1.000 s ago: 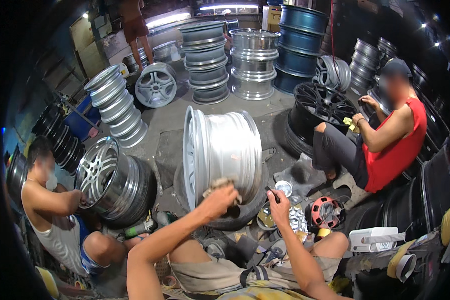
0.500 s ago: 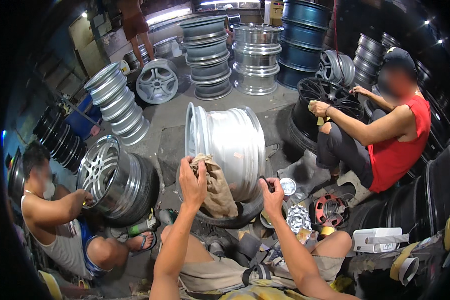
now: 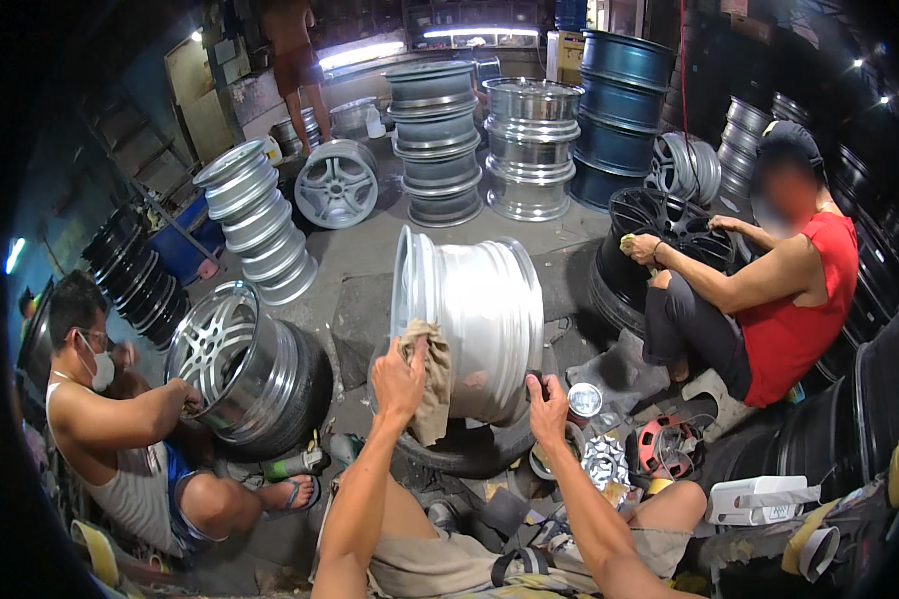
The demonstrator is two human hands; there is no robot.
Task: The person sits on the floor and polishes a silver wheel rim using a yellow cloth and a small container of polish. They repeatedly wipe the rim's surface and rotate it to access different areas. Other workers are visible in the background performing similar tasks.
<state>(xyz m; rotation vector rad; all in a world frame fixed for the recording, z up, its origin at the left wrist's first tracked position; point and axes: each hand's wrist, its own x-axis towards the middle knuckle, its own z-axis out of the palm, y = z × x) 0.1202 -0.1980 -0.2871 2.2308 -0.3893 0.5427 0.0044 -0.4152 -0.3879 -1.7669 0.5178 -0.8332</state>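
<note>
A silver wheel rim lies on its side in front of me, resting on a tyre. My left hand is closed on a beige rag, which hangs down against the near left part of the rim. At the rim's right edge, my right hand pinches a small dark piece, apparently a pad or folded sheet. Its exact kind is too small to make out.
Co-workers sit at left and right, working on a chrome wheel and a black wheel. Stacked rims stand behind. Near my right knee lie an open can, a red reel and a white box.
My left hand has brought the rag onto the rim's near left side. My right hand has come up to the rim's right edge. The whole view has shifted slightly.
</note>
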